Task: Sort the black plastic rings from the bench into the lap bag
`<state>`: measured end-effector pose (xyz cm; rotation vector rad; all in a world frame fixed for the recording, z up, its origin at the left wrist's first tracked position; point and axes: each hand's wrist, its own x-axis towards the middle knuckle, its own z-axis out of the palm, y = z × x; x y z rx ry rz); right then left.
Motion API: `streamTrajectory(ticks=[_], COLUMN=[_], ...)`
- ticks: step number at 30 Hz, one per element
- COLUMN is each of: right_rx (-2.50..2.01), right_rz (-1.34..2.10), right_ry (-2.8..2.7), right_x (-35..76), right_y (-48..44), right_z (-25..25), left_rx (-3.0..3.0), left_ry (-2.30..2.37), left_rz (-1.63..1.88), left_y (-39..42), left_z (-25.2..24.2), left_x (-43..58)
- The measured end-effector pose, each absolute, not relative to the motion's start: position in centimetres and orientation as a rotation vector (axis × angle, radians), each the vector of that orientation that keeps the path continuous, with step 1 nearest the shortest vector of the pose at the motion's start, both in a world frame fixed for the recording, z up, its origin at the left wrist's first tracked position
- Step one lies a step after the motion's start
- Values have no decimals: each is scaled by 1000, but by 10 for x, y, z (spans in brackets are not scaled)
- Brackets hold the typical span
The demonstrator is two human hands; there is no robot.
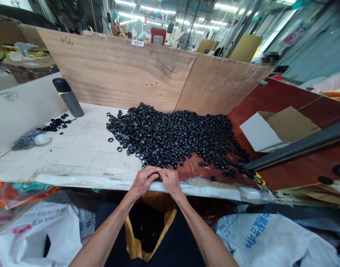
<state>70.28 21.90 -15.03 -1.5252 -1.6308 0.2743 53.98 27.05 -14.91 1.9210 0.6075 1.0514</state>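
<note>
A wide pile of small black ring-shaped parts covers the middle of the bench. At the pile's near edge, above the bench's front edge, my left hand and my right hand meet at the fingertips. Both hands are closed in a pinch around something small and dark, mostly hidden by the fingers. Just below them, an open yellow bag with a dark inside hangs at my lap.
A dark bottle stands at the back left, near loose black pieces and a plastic bag. Wooden boards wall the back. A metal bar and open carton are at right. White sacks lie below.
</note>
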Motion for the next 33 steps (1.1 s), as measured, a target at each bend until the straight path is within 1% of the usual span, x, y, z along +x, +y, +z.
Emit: streamTrajectory(ticks=[3, 5, 8, 10, 12, 14, 18, 25, 30, 33], right_rx=[-1538, -1573, -1529, -1426, -1366, -1402, -1517, -1359, -1467, -1441], right_rz=[220, 211, 376, 542, 625, 593, 399, 482, 292, 280], right_ry=[-1642, -1502, -1321, -1325, -1345, -1340, -1326, -1469, -1521, -1525], right_x=[701, 700, 701, 702, 703, 704, 701, 701, 697, 695], right_y=[225, 226, 221, 216, 212, 211, 211, 206, 208, 207], right_z=[-156, -156, -152, -150, -148, -148, -144, -145, -151, -145], left_rx=[1969, 2001, 1988, 1943, 1906, 1908, 1920, 1714, 1696, 1644], left_ry=[602, 599, 638, 690, 724, 707, 666, 753, 740, 764], left_rz=[996, 967, 977, 1011, 1043, 1042, 1002, 961, 983, 988], left_y=[270, 270, 271, 272, 272, 272, 270, 269, 269, 267], left_z=[-144, -142, -145, -149, -153, -154, -151, -146, -147, -145], left_x=[539, 540, 542, 543, 544, 543, 542, 541, 541, 542])
